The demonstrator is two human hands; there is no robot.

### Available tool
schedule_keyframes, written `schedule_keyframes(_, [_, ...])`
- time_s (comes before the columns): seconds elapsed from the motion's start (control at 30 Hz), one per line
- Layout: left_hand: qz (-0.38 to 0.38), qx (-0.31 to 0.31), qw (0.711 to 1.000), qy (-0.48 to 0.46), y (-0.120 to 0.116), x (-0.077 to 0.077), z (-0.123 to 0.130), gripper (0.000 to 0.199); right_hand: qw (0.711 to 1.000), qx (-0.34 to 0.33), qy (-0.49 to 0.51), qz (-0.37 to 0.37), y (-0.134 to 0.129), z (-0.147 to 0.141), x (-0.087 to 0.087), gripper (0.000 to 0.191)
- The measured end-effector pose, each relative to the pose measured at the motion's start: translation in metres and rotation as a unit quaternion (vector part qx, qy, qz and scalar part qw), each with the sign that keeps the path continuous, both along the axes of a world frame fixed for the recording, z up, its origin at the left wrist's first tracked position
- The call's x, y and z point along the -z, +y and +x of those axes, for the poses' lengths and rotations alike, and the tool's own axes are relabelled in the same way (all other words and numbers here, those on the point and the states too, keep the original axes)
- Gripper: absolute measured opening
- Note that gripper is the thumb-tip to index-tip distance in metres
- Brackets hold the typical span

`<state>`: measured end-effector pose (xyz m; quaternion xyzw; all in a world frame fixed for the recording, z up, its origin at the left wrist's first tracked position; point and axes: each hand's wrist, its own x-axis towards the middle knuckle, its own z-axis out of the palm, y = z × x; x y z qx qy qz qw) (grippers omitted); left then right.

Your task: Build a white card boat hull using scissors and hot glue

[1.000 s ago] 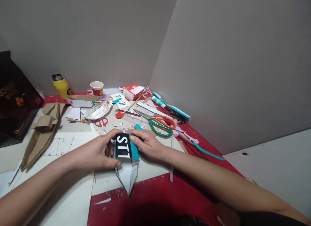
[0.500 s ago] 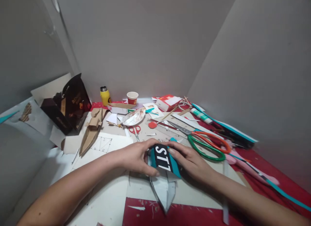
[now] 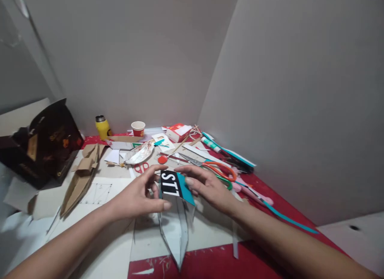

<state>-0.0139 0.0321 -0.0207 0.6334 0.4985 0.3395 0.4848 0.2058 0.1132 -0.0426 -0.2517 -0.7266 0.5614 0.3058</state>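
In the head view a small white card boat (image 3: 174, 227) sits on the pale board, its pointed end towards me. Across its far part lies a bent piece of printed card (image 3: 176, 186), teal and black with large white letters. My left hand (image 3: 144, 195) curls round the left side of this card, index finger at the far edge and thumb by the near edge. My right hand (image 3: 207, 187) has its fingers and thumb pressed on the card's right side. The inner fingertips of both hands are partly hidden.
Large scissors (image 3: 220, 169) with orange and green handles lie beyond my right hand; small red scissors (image 3: 141, 167) lie further left. A brown cardboard boat (image 3: 79, 183), dark box (image 3: 48, 147), yellow bottle (image 3: 103, 128) and paper cup (image 3: 138, 129) stand around. Card scraps cover the back.
The view has turned right, so everything sits further left. My left fingers and thumb have spread wider around the printed card. My right hand's fingers have shifted along its right side.
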Motion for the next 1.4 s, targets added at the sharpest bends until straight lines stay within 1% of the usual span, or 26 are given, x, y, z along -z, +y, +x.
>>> schedule_keyframes(0.1, [0.018,-0.01,0.999,-0.05,0.003,-0.002,0.0,0.068,0.999,-0.006,-0.026,0.029,-0.003,0.006,-0.002,0.069])
schedule_keyframes(0.17, [0.015,-0.022,0.997,-0.069,0.003,-0.004,0.001,0.062,0.995,-0.009,-0.06,0.084,-0.008,0.009,-0.005,0.093])
schedule_keyframes(0.2, [0.009,-0.03,0.997,-0.073,0.003,-0.005,0.001,0.06,0.99,-0.009,-0.075,0.117,-0.012,0.01,-0.007,0.099])
schedule_keyframes(0.23, [0.003,-0.037,0.997,-0.074,0.003,-0.006,0.002,0.058,0.985,-0.009,-0.088,0.148,-0.014,0.01,-0.009,0.101])
schedule_keyframes(0.27, [-0.003,-0.043,0.996,-0.072,0.003,-0.007,0.002,0.058,0.98,-0.011,-0.098,0.171,-0.017,0.011,-0.012,0.099])
schedule_keyframes(0.33, [-0.021,-0.052,0.997,-0.059,0.001,-0.009,0.001,0.057,0.979,-0.016,-0.106,0.174,-0.02,0.012,-0.016,0.083])
schedule_keyframes(0.4, [-0.05,-0.06,0.996,-0.035,0.0,-0.012,-0.002,0.052,0.989,-0.032,-0.087,0.114,-0.019,0.012,-0.018,0.063])
schedule_keyframes(0.47, [-0.078,-0.057,0.995,-0.018,-0.001,-0.016,-0.004,0.048,0.998,-0.053,-0.045,-0.006,-0.018,0.012,-0.018,0.049])
schedule_keyframes(0.5, [-0.089,-0.05,0.994,-0.024,-0.001,-0.017,-0.005,0.051,0.995,-0.061,-0.023,-0.073,-0.017,0.012,-0.017,0.046])
schedule_keyframes(0.57, [-0.102,-0.031,0.992,-0.063,0.0,-0.018,-0.006,0.058,0.979,-0.065,0.017,-0.191,-0.017,0.011,-0.015,0.047])
schedule_keyframes(0.6, [-0.101,-0.027,0.991,-0.087,0.001,-0.017,-0.006,0.058,0.969,-0.061,0.041,-0.237,-0.017,0.011,-0.015,0.048])
schedule_keyframes(0.67, [-0.08,-0.049,0.988,-0.123,0.004,-0.014,-0.006,0.043,0.945,-0.055,0.093,-0.307,-0.02,0.009,-0.016,0.051])
schedule_keyframes(0.7, [-0.067,-0.066,0.987,-0.127,0.005,-0.012,-0.005,0.032,0.932,-0.055,0.12,-0.337,-0.022,0.008,-0.017,0.051])
schedule_keyframes(0.73, [-0.057,-0.077,0.987,-0.127,0.005,-0.011,-0.004,0.026,0.92,-0.058,0.145,-0.36,-0.024,0.007,-0.019,0.052])
schedule_keyframes(0.8, [-0.046,-0.068,0.989,-0.12,0.004,-0.008,0.0,0.032,0.9,-0.071,0.174,-0.393,-0.029,0.005,-0.021,0.051])
schedule_keyframes(0.87, [-0.028,-0.054,0.993,-0.097,0.0,-0.008,0.004,0.027,0.889,-0.096,0.176,-0.412,-0.034,0.002,-0.021,0.049])
schedule_keyframes(0.9, [-0.012,-0.061,0.995,-0.082,-0.002,-0.008,0.006,0.022,0.885,-0.113,0.167,-0.419,-0.036,0.001,-0.02,0.049])
schedule_keyframes(0.93, [0.002,-0.078,0.994,-0.072,-0.004,-0.008,0.008,0.025,0.884,-0.13,0.154,-0.423,-0.038,0.0,-0.019,0.048])
schedule_keyframes(1.0, [0.009,-0.105,0.992,-0.074,-0.006,-0.006,0.012,0.038,0.892,-0.151,0.118,-0.409,-0.04,-0.002,-0.016,0.043])
schedule_keyframes(1.07, [-0.003,-0.106,0.99,-0.096,-0.006,-0.003,0.015,0.042,0.914,-0.148,0.071,-0.37,-0.04,-0.002,-0.014,0.033])
schedule_keyframes(1.13, [-0.011,-0.1,0.99,-0.104,-0.004,-0.001,0.016,0.042,0.934,-0.125,0.025,-0.333,-0.039,-0.002,-0.013,0.022])
schedule_keyframes(1.2, [0.001,-0.114,0.989,-0.091,-0.002,-0.003,0.015,0.038,0.944,-0.09,-0.014,-0.316,-0.036,-0.001,-0.015,0.016])
schedule_keyframes(1.27, [0.038,-0.155,0.984,-0.075,-0.003,-0.008,0.012,0.033,0.952,-0.056,-0.051,-0.298,-0.034,0.001,-0.019,0.013])
schedule_keyframes(1.3, [0.065,-0.183,0.979,-0.065,-0.004,-0.01,0.01,0.031,0.958,-0.041,-0.072,-0.274,-0.033,0.004,-0.022,0.011])
schedule_keyframes(1.33, [0.098,-0.21,0.972,-0.051,-0.006,-0.013,0.008,0.028,0.967,-0.029,-0.091,-0.238,-0.032,0.007,-0.025,0.01])
schedule_keyframes(1.4, [0.161,-0.241,0.957,-0.024,-0.009,-0.016,0.006,0.022,0.984,-0.009,-0.12,-0.134,-0.03,0.015,-0.031,0.008])
